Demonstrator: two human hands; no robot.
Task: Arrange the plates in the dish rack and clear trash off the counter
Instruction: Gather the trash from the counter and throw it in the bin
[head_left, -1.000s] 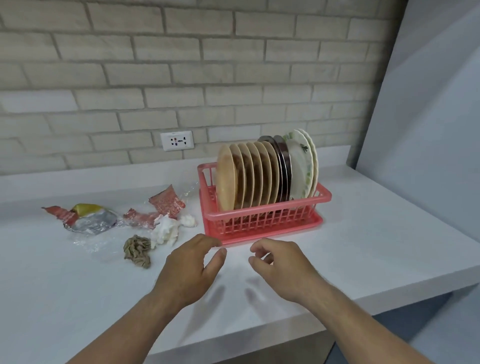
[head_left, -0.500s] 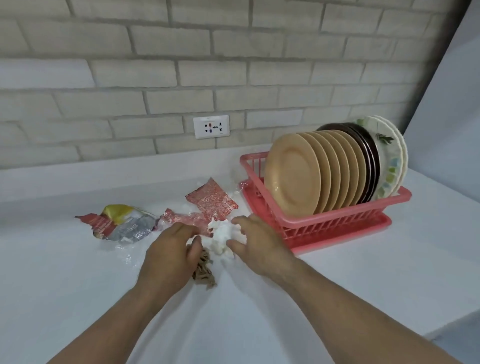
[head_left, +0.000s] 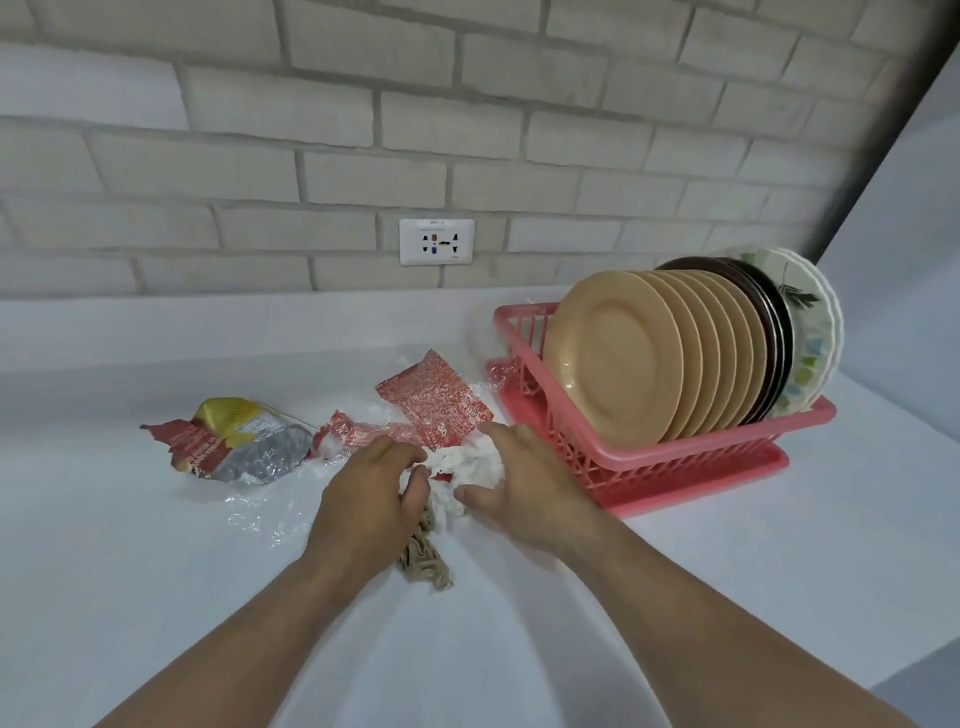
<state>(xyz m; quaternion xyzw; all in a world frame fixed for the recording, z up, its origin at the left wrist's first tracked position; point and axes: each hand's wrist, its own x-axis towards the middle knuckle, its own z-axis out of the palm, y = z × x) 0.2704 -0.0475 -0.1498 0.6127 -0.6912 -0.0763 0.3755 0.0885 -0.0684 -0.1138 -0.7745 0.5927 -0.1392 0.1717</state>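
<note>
Plates (head_left: 613, 358) stand upright in the rack (head_left: 675, 467) at right on the surface (head_left: 156, 545), and just left of it the left hand (head_left: 371, 499) and right hand (head_left: 524, 488) clamp the tissue (head_left: 467, 462) from both sides, wad (head_left: 423, 564) under the left hand, wrapper (head_left: 434, 402) and bag (head_left: 244, 441) farther left.

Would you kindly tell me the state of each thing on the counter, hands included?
plates: upright on edge in the dish rack
dish rack: loaded, on the counter
white tissue: crumpled, gripped by the right hand
brown paper: crumpled, partly under the left hand
red wrapper: torn open, on the counter
yellow packet: crumpled, untouched
left hand: fingers curled, grip hidden
</note>
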